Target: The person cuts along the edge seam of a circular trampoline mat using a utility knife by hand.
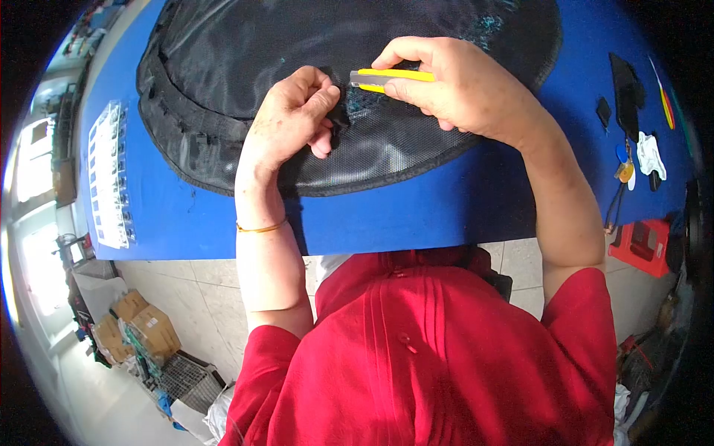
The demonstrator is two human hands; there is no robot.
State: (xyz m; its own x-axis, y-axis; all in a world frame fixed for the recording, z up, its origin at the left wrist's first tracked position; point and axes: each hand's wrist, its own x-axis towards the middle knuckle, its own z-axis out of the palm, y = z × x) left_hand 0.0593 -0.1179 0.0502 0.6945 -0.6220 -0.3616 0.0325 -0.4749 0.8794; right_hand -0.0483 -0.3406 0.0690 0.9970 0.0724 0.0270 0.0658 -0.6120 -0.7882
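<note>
Black mesh fabric (297, 44) with a bound, curved edge lies spread over the blue table (357, 230). My right hand (461, 89) grips a yellow utility knife (390, 78), its grey tip pointing left. Close to that tip, my left hand (294, 119) pinches a bit of the black fabric between thumb and forefinger; the other fingers are curled. Teal threads (483, 31) are scattered on the mesh, some just below the knife. Whether the knife's blade is out cannot be made out.
On the left of the table lies a clear plastic tray (109, 175). Black items (625, 93), keys (623, 171), a white crumpled piece (650, 154) and a red-yellow tool (664, 104) lie at right. A red stool (641, 247) and cardboard boxes (155, 332) stand on the floor.
</note>
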